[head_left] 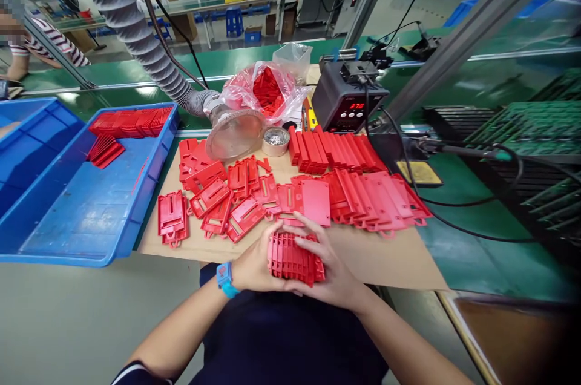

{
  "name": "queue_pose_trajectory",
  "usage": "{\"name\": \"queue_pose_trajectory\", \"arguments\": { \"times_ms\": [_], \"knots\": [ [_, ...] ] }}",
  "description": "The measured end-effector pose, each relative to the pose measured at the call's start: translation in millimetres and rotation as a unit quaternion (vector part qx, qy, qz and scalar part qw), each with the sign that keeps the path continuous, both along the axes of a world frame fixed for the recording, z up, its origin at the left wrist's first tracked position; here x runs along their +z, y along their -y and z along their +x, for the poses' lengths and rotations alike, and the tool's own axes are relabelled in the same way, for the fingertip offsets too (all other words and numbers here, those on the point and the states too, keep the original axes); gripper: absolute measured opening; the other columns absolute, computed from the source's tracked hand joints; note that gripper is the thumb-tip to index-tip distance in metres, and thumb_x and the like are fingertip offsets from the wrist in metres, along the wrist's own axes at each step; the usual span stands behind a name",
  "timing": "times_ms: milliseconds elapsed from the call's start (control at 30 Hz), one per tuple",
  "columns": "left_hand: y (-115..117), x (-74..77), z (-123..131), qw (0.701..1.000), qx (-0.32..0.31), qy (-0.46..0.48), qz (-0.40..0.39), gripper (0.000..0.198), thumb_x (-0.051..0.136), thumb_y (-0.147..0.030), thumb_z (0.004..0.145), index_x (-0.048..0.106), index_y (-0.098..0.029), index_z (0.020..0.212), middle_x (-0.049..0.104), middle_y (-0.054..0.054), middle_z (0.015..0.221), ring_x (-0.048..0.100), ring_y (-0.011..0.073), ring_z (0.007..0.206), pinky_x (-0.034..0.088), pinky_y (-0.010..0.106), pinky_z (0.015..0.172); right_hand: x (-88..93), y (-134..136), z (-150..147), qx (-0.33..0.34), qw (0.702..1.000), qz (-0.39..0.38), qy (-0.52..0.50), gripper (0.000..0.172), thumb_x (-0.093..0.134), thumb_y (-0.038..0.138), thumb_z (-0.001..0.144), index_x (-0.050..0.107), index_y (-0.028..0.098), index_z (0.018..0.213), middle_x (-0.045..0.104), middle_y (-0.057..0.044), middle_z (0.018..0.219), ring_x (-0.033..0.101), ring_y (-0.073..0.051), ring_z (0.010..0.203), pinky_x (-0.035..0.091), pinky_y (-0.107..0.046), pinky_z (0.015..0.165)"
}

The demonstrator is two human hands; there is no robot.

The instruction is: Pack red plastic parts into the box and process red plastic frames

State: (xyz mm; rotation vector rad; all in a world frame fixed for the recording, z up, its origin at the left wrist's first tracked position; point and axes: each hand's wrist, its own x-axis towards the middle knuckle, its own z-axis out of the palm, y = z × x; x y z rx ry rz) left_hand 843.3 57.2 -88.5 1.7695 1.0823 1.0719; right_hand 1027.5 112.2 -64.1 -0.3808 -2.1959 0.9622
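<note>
Between both hands, close to my body at the table's front edge, is a stack of red plastic cases [295, 258] with their ribbed edges facing up. My left hand [256, 258] wraps round its left side. On the other side my right hand [333, 270] grips it, fingers curled over the top. Just beyond the hands lie loose red plastic cases [247, 218], some with slots and small loops. To the right, more red cases [376, 197] lean on one another in a row, and a second row [336, 152] stands behind them.
A blue tray [122, 233] with some red pieces is at left. Behind the cases are a fume hose [236, 134], a tin of solder wire or shavings [275, 140], a bag of red parts [267, 91] and a soldering station [347, 100]. Cables and a sponge holder [420, 173] sit at right.
</note>
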Motion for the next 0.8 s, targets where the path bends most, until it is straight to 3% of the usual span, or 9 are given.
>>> {"name": "queue_pose_trajectory", "arguments": {
  "times_ms": [167, 267, 367, 500, 667, 800],
  "knots": [
    [1, 6.6, -11, 0.998, 0.029, -0.042, 0.033, 0.096, 0.078, -0.042, 0.057, 0.023, -0.022, 0.133, 0.047, 0.016, 0.129, 0.046, 0.0302, 0.120, 0.032, 0.048, 0.104, 6.5, -6, -1, 0.031, 0.999, 0.020, 0.029, 0.076, 0.075, 0.028, 0.067, 0.034, 0.041, 0.129, 0.015, -0.007, 0.145, 0.030, -0.032, 0.130, 0.036, -0.051, 0.100],
    [-1, 3.6, -12, 0.996, 0.018, -0.064, 0.053, 0.105, 0.080, -0.042, 0.053, 0.019, -0.021, 0.134, 0.045, 0.017, 0.131, 0.044, 0.0317, 0.122, 0.030, 0.049, 0.105, 3.3, -8, 3, 0.019, 0.999, 0.034, 0.022, 0.079, 0.075, 0.033, 0.066, 0.032, 0.041, 0.132, 0.023, -0.009, 0.140, 0.034, -0.031, 0.127, 0.037, -0.051, 0.099],
    [-1, 2.0, -11, 0.995, 0.029, -0.071, 0.056, 0.100, 0.078, -0.042, 0.056, 0.020, -0.021, 0.134, 0.045, 0.017, 0.131, 0.046, 0.0305, 0.120, 0.034, 0.046, 0.103, -3.2, -11, 3, -0.001, 0.999, 0.043, -0.016, 0.079, 0.072, 0.038, 0.068, 0.030, 0.036, 0.134, 0.036, -0.011, 0.127, 0.042, -0.029, 0.119, 0.041, -0.049, 0.096],
    [-1, 3.9, -10, 0.998, 0.043, -0.050, 0.010, 0.102, 0.078, -0.041, 0.056, 0.018, -0.020, 0.136, 0.047, 0.017, 0.129, 0.048, 0.0292, 0.119, 0.037, 0.045, 0.100, -7.3, -15, -3, 0.008, 0.998, 0.047, -0.029, 0.070, 0.068, 0.042, 0.071, 0.035, 0.037, 0.132, 0.034, -0.010, 0.130, 0.043, -0.029, 0.119, 0.041, -0.050, 0.096],
    [-3, -4.3, -10, 0.997, 0.038, -0.070, -0.012, 0.111, 0.081, -0.045, 0.048, 0.019, -0.018, 0.136, 0.046, 0.018, 0.131, 0.045, 0.0313, 0.121, 0.029, 0.049, 0.105, -7.0, -11, -6, 0.007, 0.998, 0.063, -0.015, 0.077, 0.072, 0.034, 0.070, 0.029, 0.039, 0.134, 0.035, -0.010, 0.132, 0.042, -0.029, 0.121, 0.042, -0.049, 0.094],
    [-3, -5.4, -10, 0.996, 0.059, -0.066, -0.016, 0.105, 0.082, -0.042, 0.044, 0.031, -0.017, 0.132, 0.056, 0.015, 0.121, 0.054, 0.0296, 0.112, 0.039, 0.044, 0.100, -9.0, -4, -6, -0.003, 0.995, 0.103, -0.010, 0.075, 0.070, 0.026, 0.072, 0.030, 0.039, 0.134, 0.043, -0.009, 0.125, 0.049, -0.028, 0.114, 0.048, -0.046, 0.087]
  ]
}}
